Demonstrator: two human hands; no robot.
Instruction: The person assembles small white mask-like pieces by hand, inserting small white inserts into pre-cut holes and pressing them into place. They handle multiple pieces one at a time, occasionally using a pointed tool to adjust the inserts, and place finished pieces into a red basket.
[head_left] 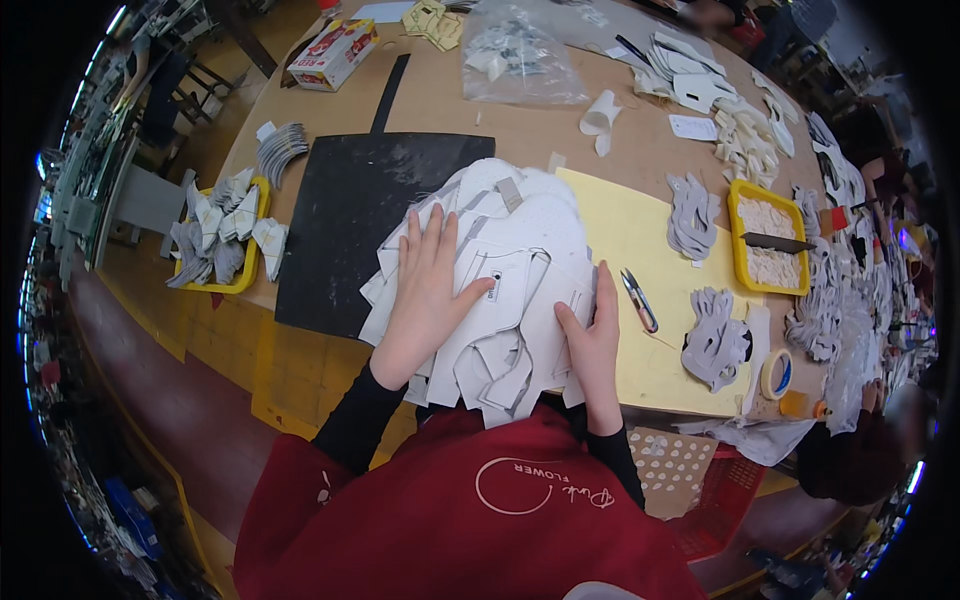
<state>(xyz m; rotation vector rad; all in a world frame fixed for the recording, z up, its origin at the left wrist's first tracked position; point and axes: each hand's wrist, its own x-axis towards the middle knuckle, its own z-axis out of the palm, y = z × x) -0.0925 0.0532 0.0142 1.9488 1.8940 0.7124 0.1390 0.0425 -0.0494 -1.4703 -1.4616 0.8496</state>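
- Fingers (432, 240) of the left hand (425, 290) lie spread apart and flat on top of a heap of white and grey cut fabric pieces (510, 270); they clamp nothing.
- Right hand (592, 345) rests at the heap's right edge, fingers together and pressed against the pieces, thumb on top.
- One heap sits in the middle of the brown wooden counter (520, 120), half on one black rectangular mat (350, 220), half on one yellow cutting mat (630, 240).
- One pair of small snips (638, 298) lies on the yellow mat, just beside the right hand.
- Two yellow plastic trays: the left one (250, 270) holds grey and white shaped pieces, the right one (740, 215) holds pale small bits with a dark blade-like tool across it.
- One clear plastic bag (520, 60) contains white pieces.
- One red and white cardboard box (335, 52) stands at the far left end.
- One roll of tape (776, 375) lies near the right edge.
- Heap's lower pieces are hidden under the hands; the piles along the right rim are too bent and crowded to count.
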